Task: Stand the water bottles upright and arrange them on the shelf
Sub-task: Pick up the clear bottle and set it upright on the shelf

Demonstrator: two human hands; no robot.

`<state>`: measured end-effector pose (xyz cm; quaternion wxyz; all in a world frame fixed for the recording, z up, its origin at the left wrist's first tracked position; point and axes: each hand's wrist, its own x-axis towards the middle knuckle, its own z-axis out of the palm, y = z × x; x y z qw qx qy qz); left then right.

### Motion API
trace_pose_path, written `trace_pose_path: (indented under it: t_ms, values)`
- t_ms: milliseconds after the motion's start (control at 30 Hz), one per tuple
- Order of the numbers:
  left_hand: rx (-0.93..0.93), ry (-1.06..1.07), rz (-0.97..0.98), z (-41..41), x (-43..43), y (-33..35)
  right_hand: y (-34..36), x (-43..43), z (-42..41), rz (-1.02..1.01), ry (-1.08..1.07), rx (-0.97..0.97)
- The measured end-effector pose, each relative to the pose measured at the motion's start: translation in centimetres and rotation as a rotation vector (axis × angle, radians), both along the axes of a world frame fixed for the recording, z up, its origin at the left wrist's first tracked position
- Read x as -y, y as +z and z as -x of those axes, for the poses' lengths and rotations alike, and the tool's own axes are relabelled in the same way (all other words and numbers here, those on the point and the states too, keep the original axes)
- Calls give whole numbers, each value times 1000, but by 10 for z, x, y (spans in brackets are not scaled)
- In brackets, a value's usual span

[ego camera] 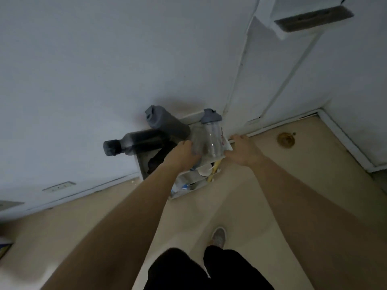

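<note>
A clear water bottle (211,133) with a grey lid stands upright on top of a small white shelf unit (189,193) against the wall. My left hand (182,152) grips its lower left side. On the other side, my right hand (240,151) presses against the base, thumb by the shelf's right corner. Left of it is a dark grey bottle (168,122) with a flip lid. In front of that, a dark bottle (142,143) with a black cap leans out to the left; whether it is standing or lying I cannot tell.
Lower shelf levels hold white and blue items and a yellow stick (213,170), partly hidden by my left forearm. A white door (293,70) is to the right, with a round brass floor fitting (285,139). My foot (218,236) is on the beige floor.
</note>
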<state>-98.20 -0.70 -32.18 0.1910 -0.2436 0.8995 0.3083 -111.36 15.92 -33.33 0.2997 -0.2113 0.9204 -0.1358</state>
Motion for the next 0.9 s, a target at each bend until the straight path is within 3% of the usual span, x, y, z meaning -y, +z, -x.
trace_pose_path:
  t_ms: [233,367,533,633,900]
  values:
    - [-94,620,-525,86,0,-70,-66,53,83,59,-122,187]
    - [-222,966,-760,126,11,-91,-93,78,115,251,-374,276]
    - [-208,1070,-780,157,21,-135,-109,104,128,378,-482,367]
    - [-236,1032,-712,160,16,-118,-109,107,129,387,-483,398]
    - [-373,1277,-807,155,-11,-100,-91,82,113,580,-491,436]
